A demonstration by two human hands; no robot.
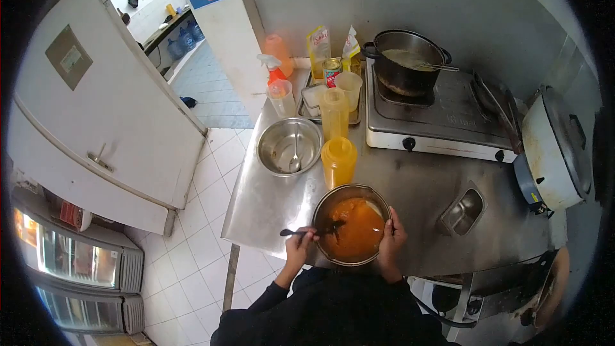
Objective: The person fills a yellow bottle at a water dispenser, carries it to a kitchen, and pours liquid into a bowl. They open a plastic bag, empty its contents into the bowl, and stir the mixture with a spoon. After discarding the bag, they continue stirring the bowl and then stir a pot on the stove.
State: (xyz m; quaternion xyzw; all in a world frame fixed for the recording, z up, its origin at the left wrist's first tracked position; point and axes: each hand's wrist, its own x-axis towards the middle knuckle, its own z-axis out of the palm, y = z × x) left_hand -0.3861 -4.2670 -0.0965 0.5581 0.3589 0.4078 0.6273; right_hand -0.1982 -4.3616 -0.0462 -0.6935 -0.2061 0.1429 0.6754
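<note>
A round metal bowl (318, 243) stands at the front edge of the steel counter, holding orange sauce (354, 230) with a pale patch at its upper right. My left hand (297, 248) is closed around a black-handled utensil (291, 232). Its dark end dips into the sauce, so I cannot make out its exact kind. On the opposite side, my right hand (390, 241) grips the bowl's wall, fingers along the outside. Just behind the bowl is a yellow squeeze bottle (339, 160), and a second, paler bottle (334, 115) stands beyond it.
A steel bowl (269, 160) with a metal spoon (295, 154) sits at left. Behind are a spray bottle (277, 83) and a tray of packets and cups. A black pot (407, 80) rests on the gas stove (442, 131). At right are a small metal container (464, 211) and a large white cooker (554, 147).
</note>
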